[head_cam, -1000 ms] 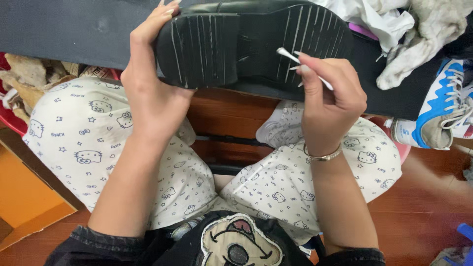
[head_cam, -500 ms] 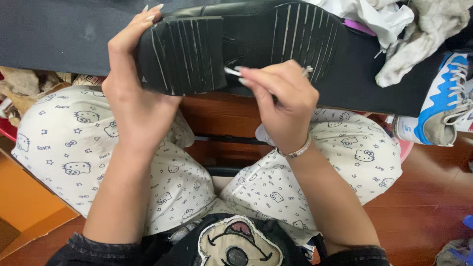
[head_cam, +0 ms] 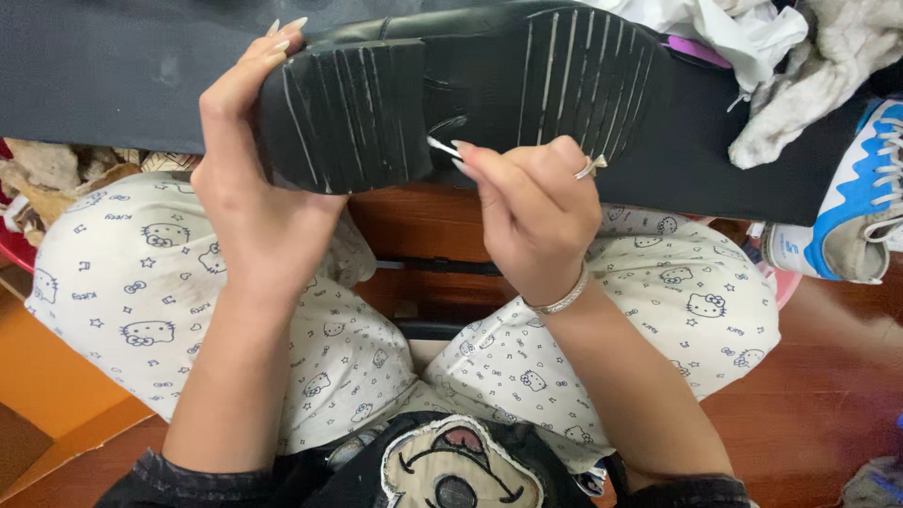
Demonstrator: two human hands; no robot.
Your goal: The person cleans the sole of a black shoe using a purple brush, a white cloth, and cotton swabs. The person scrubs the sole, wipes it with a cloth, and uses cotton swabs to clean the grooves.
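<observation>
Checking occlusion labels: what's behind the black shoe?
Behind the black shoe lies a dark mat, with white rags on its right part. The left hand grips the heel; the right hand holds a cotton swab at the sole. The shoe's upper is hidden.

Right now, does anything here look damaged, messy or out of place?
The black shoe looks whole; pale lines fill its sole grooves, where the right hand works a cotton swab. Crumpled cloths lie heaped on the dark mat.

Black shoe (head_cam: 451, 94), white cotton swab (head_cam: 442, 147), cartoon-print white trousers (head_cam: 141, 301).
</observation>
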